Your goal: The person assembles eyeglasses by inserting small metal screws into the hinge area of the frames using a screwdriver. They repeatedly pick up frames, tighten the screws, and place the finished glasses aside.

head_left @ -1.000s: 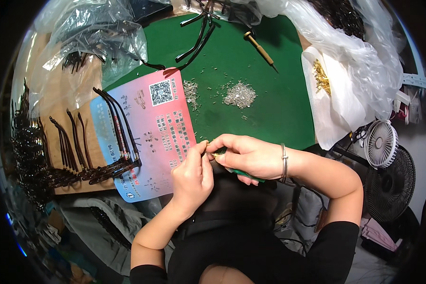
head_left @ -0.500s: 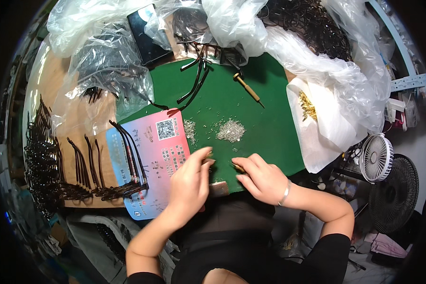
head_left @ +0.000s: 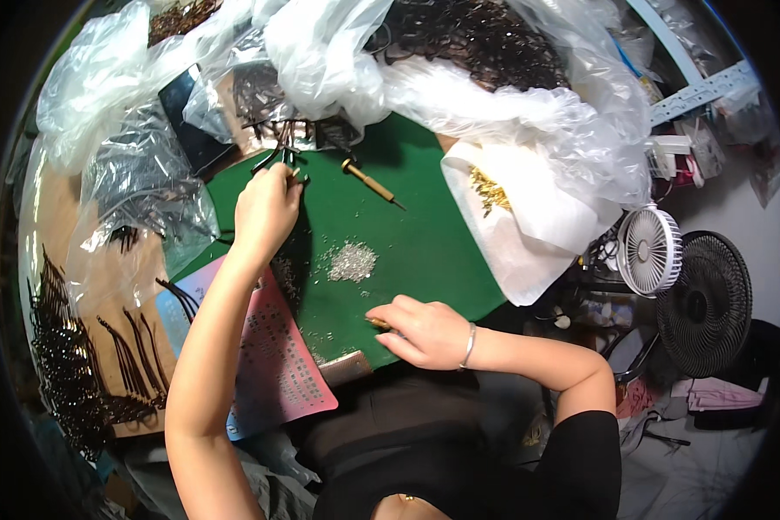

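Observation:
My left hand point(head_left: 267, 208) reaches to the far side of the green mat point(head_left: 416, 251), fingers curled over a bunch of slim dark glasses arms point(head_left: 286, 139). My fingers hide what they grip there. Near the mat's front edge my right hand point(head_left: 420, 331) is closed on a small gold-coloured metal piece point(head_left: 378, 323), mostly covered by the fingers. Beyond that hand lies a loose heap of tiny silvery parts point(head_left: 353, 262). A brass screwdriver point(head_left: 371, 184) rests on the mat to the right of my left hand.
My left forearm crosses a pink and blue printed sheet point(head_left: 273, 364). White wrapping point(head_left: 511, 269) holds small gold parts point(head_left: 490, 192) at right. Clear plastic bags point(head_left: 329, 61) crowd the back. Dark glasses arms point(head_left: 61, 364) are stacked far left. Two fans point(head_left: 648, 251) stand at right.
My left hand has moved from the mat's front edge up to the dark glasses arms at the back. The right hand stays near the front edge. The whole view has shifted and turned slightly.

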{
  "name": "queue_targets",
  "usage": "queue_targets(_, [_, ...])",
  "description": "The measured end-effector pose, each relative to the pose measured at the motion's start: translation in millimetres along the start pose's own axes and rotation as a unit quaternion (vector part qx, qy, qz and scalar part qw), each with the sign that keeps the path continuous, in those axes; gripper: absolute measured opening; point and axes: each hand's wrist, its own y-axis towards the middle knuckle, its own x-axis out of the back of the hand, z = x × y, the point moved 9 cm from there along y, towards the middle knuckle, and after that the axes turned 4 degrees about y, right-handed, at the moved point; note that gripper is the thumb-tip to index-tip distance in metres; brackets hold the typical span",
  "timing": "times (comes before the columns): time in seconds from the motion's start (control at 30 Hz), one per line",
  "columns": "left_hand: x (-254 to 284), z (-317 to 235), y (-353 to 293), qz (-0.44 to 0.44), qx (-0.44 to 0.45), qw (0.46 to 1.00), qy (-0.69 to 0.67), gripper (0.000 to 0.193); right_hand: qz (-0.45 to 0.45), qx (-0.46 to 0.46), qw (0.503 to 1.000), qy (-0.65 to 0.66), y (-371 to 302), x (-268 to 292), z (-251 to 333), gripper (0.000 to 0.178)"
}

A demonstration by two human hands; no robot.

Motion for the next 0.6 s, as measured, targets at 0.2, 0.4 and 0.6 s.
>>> queue_targets(0.2, [105, -33, -58, -0.009, -0.008, 0.970, -0.243, 0.011, 0.005, -0.113, 0.977, 0.179, -20, 43, -33, 0.026])
queue_targets(0.4, [69, -46, -167, 0.157, 0.146, 0.810, -0.546, 0.017, -0.295, -0.235, 0.903, -0.205, -16, 174, -104, 0.019])
queue_targets(0.6, [46, -34, -217, 0.092, 0.174, 0.782, -0.591, 0.025, -0.344, -0.265, 0.868, -0.240, -11, 170, -121, 0.021])
